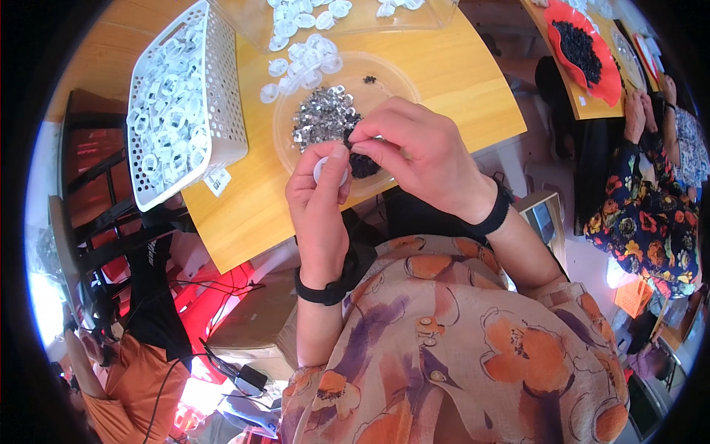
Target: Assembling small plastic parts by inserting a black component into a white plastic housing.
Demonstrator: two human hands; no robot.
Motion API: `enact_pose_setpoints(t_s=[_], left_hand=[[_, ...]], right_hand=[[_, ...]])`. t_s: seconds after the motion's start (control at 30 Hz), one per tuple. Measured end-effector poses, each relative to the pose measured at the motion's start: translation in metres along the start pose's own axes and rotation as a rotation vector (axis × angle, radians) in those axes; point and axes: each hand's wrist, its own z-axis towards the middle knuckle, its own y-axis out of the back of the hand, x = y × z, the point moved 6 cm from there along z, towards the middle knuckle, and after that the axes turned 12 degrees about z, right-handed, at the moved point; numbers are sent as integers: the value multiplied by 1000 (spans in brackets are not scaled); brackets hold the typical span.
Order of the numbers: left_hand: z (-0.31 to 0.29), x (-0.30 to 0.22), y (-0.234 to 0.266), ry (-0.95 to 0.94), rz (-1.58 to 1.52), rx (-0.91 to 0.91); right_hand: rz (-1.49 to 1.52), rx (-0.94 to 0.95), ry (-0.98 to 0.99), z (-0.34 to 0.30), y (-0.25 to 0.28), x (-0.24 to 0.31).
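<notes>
item: left hand, fingers curled, thumb and fingers clamped on a small white round cap, held above the near rim of a clear plastic dish at the near edge of the table.
item: right hand, fingertips pinched together on a small dark piece right at the cap; exactly what it pinches is too small to tell.
item: dish contents, a heap of small silver parts and a darker heap partly hidden under the hands.
item: loose white caps by the dish's far rim; white perforated basket of the same caps toward the table's left edge.
handling note: judged best done with the cap kept level and steady, the pinched piece seated squarely, work kept over the dish so drops land inside.
pose: both wrists banded in black, forearms rising from the lower edge, hands meeting fingertip to fingertip, palms turned inward.
</notes>
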Motion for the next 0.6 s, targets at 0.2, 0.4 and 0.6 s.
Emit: enact_pose_setpoints(t_s=[0.2, 0.4, 0.6], left_hand=[[-2, -9, 1, -66, 167, -31], [-4, -10, -1, -86, 213, 30], [-4, -12, -3, -68, 184, 59]], right_hand=[[-209, 64, 249, 0, -3, 10], [-274, 154, 337, -2, -3, 14], [-204, 153, 298, -2, -1, 14]])
